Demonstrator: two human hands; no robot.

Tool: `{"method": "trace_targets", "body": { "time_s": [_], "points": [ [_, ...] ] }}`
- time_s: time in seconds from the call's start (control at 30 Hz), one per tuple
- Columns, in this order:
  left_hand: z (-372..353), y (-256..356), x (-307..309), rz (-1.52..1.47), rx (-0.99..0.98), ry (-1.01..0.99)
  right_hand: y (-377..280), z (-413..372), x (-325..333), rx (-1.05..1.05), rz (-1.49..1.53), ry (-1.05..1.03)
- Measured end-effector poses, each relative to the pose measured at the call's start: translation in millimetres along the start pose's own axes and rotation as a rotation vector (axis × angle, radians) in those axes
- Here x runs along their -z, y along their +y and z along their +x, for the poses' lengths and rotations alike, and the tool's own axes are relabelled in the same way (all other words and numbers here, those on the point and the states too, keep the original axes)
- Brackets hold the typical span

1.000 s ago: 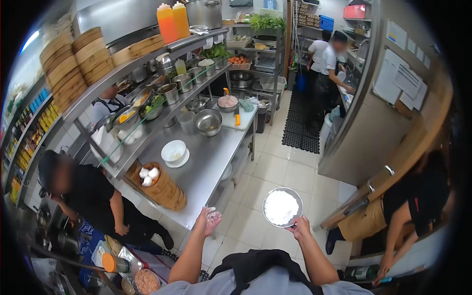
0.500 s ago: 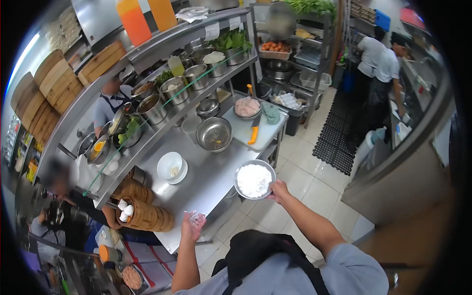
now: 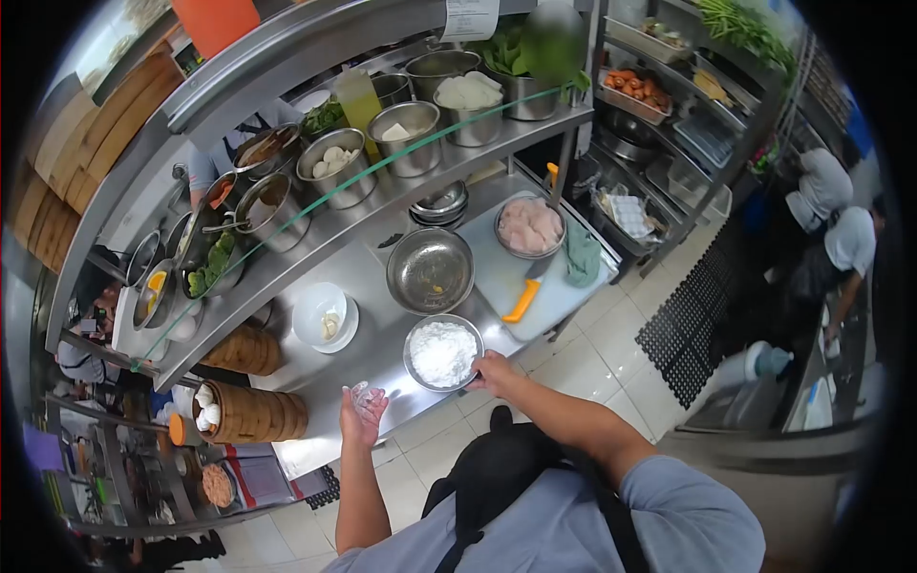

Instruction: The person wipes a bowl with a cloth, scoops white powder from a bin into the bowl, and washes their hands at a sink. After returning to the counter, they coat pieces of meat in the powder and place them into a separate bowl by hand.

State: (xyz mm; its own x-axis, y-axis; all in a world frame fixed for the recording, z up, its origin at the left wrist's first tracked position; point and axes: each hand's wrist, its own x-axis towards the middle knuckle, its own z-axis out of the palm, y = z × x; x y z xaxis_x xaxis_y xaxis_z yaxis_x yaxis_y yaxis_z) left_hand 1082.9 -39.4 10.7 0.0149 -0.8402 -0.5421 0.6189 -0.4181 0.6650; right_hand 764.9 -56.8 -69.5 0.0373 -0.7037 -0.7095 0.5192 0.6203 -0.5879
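My right hand (image 3: pixel 490 373) grips the rim of a metal bowl (image 3: pixel 413 374) filled with white powder (image 3: pixel 444 354). This bowl is at the front edge of the steel table (image 3: pixel 377 387). To its left, my left hand (image 3: pixel 363 413) is held palm up at the table's edge, fingers apart and loosely bent, with a whitish, glossy look on them. Just behind the powder bowl stands a larger metal bowl (image 3: pixel 430 270) with a little residue inside. Further left, a white bowl (image 3: pixel 315 304) with a few pale pieces sits on a white plate (image 3: pixel 352 329).
An orange-handled knife (image 3: pixel 522 300) and a bowl of raw pale meat (image 3: pixel 530 227) lie on a white cutting board (image 3: pixel 564 304), beside a green cloth (image 3: pixel 582 255). Bamboo steamers (image 3: pixel 263 413) stand at left. Above runs a shelf (image 3: pixel 382 194) of metal pots. Two people work at far right.
My view has shifted closer to the table and turned. The powder bowl in my right hand has moved inward, close to the larger metal bowl. My left hand stays raised and bent.
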Motion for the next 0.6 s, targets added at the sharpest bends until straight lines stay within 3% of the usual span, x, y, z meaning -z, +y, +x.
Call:
{"method": "trace_targets", "body": {
  "time_s": [0.2,0.33,0.43,0.5,0.6],
  "points": [
    [-21,-21,-28,0.004,-0.109,0.16,-32,22,7,-0.171,0.067,-0.197],
    [-65,-41,-37,-0.054,-0.242,0.298,-87,29,16,-0.254,-0.089,-0.297],
    [-100,-71,-41,-0.076,-0.284,0.414,-135,55,20,-0.079,-0.37,-0.248],
    [-119,-92,-45,-0.097,-0.298,0.472,-147,77,7,0.23,-0.243,-0.077],
    [-136,-119,-56,-0.141,-0.308,0.547,-196,77,-6,0.222,-0.263,-0.026]
  ]
}}
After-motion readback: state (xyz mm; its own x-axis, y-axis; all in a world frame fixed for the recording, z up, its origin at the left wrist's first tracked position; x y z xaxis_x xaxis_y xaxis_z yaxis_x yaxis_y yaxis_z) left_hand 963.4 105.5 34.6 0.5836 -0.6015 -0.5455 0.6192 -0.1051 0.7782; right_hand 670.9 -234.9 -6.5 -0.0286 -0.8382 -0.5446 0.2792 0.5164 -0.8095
